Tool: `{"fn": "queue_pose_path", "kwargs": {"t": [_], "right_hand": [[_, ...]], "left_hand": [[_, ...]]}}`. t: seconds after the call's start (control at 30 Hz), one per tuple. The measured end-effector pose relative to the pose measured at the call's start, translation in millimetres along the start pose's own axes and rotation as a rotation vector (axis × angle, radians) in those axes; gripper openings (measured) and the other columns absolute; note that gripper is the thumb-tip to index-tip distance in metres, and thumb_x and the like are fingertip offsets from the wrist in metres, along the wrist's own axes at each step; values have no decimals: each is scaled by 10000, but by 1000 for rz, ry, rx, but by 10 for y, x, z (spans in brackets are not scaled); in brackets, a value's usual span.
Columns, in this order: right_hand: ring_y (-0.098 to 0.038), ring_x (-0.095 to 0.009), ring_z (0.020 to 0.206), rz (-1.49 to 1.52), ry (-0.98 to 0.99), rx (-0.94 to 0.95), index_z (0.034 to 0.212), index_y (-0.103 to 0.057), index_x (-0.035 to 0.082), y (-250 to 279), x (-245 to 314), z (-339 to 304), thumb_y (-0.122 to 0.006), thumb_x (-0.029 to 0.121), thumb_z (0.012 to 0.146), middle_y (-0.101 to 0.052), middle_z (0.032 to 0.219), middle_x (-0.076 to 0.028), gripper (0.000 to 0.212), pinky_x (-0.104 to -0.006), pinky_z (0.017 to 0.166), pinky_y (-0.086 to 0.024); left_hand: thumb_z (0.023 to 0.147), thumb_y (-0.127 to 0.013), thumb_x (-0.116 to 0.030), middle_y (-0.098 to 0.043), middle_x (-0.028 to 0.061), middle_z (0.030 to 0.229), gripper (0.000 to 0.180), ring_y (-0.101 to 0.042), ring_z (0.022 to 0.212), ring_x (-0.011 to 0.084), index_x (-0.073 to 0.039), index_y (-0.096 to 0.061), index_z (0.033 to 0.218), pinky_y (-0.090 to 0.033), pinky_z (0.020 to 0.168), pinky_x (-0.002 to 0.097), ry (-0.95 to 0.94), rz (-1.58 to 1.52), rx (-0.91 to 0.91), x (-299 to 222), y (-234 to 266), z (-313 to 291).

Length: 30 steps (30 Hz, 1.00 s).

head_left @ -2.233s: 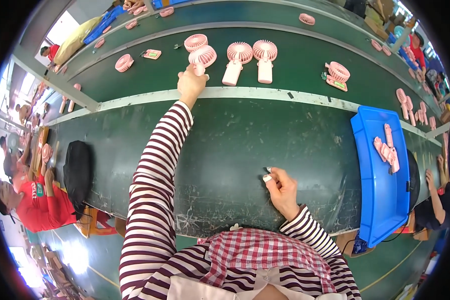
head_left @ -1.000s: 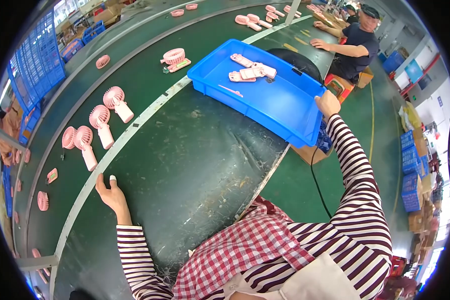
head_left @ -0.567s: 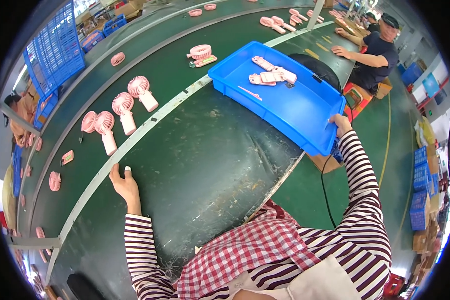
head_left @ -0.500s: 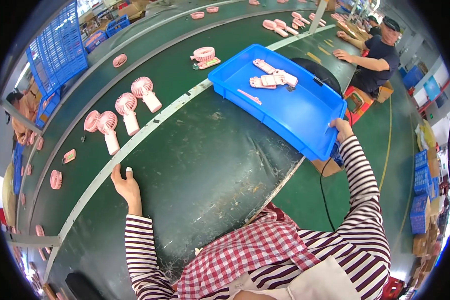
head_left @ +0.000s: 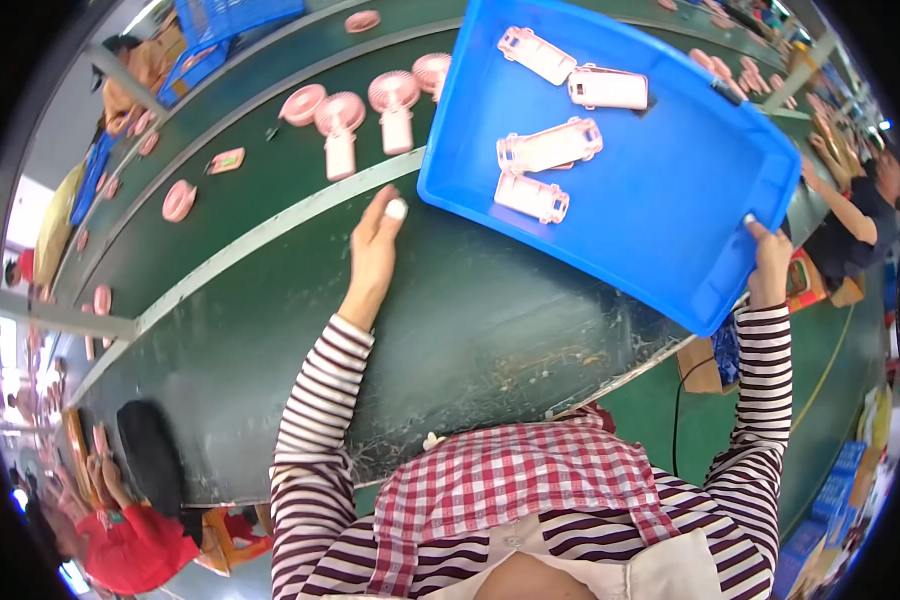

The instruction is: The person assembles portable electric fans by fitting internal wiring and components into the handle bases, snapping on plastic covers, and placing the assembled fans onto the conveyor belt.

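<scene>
Nearest to me I see the red-and-white checked apron (head_left: 510, 470), close against the near edge of the green bench (head_left: 460, 310), with striped sleeves (head_left: 325, 400) coming up on either side; the right hand (head_left: 768, 258) grasps the short right end of the blue tray (head_left: 650, 200), thumb hooked inside over the rim, its other fingers mostly hidden from me; the left hand (head_left: 373, 245) is released and holds nothing, fingers loosely extended, a white cover on one digit, just beside the tray's left corner but apart from it, near the bench's far edge.

The tray is a shallow, plain rectangle with a glossy floor and a dark mark on its far rim; it slants across the right part of the bench, one near corner jutting past the bench's near edge; from my distance I cannot tell whether it rests there or is raised; toward its left end lie at least four pale pink casings (head_left: 550, 147), long and narrow, with small tabs at their ends, turned different ways.

Along the bench's far edge runs a pale rail (head_left: 270, 222); past it, on a green belt (head_left: 270, 165), lie pink handheld fans (head_left: 340, 150) with round slatted heads, one partly hidden behind the tray; a loose fan head (head_left: 179, 201) lies farther left.
</scene>
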State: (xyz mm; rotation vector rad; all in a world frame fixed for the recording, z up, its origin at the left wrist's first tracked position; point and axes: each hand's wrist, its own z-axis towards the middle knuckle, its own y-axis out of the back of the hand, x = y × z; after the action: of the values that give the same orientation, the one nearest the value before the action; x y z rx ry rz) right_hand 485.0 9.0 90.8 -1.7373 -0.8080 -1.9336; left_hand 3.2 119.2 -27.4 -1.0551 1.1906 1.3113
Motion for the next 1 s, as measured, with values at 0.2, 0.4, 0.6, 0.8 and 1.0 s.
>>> {"fn": "queue_pose_path", "kwargs": {"t": [0.2, 0.4, 0.6, 0.8, 1.0], "right_hand": [[-604, -176, 811, 148, 220, -25, 1040, -592, -54, -476, 240, 33, -644, 53, 783, -627, 956, -102, 284, -300, 738, -489], [-571, -169, 951, 460, 482, 16, 1061, -597, -34, -762, 304, -73, -625, -14, 790, -608, 1052, -83, 273, -296, 871, -439], [-564, -153, 936, 505, 663, -36, 1049, -609, -8, -786, 366, -217, -604, -67, 780, -608, 1049, -67, 276, -270, 832, -438], [-561, -141, 899, 486, 740, -109, 1010, -603, -16, -651, 392, -182, -577, -79, 788, -606, 1024, -67, 232, -242, 771, -438], [-527, -173, 1010, 229, 797, 41, 1191, -491, -39, -504, 533, -277, -607, -25, 790, -533, 1159, -96, 418, -307, 882, -416]], "left_hand": [[879, -496, -448, -354, 138, 1375, 693, -335, 1261, 240, -24, -272, 1379, -257, 1031, 343, 92, -241, 120, -258, -85, 152], [828, -546, -254, -411, 129, 1307, 623, -375, 1219, 224, -15, -304, 1350, -265, 1025, 329, -72, -273, 169, -317, 6, 186], [725, -503, -109, -425, 130, 1272, 621, -428, 1170, 234, 5, -332, 1311, -322, 987, 326, -79, -399, 168, -490, 58, 156], [738, -567, -149, -461, 86, 1204, 568, -420, 1137, 205, -3, -395, 1259, -290, 987, 327, -207, -350, 18, -659, 75, 268], [734, -607, -222, -493, 112, 1193, 599, -439, 1110, 211, 29, -422, 1245, -307, 966, 322, -229, -251, -32, -767, 184, 400]]}}
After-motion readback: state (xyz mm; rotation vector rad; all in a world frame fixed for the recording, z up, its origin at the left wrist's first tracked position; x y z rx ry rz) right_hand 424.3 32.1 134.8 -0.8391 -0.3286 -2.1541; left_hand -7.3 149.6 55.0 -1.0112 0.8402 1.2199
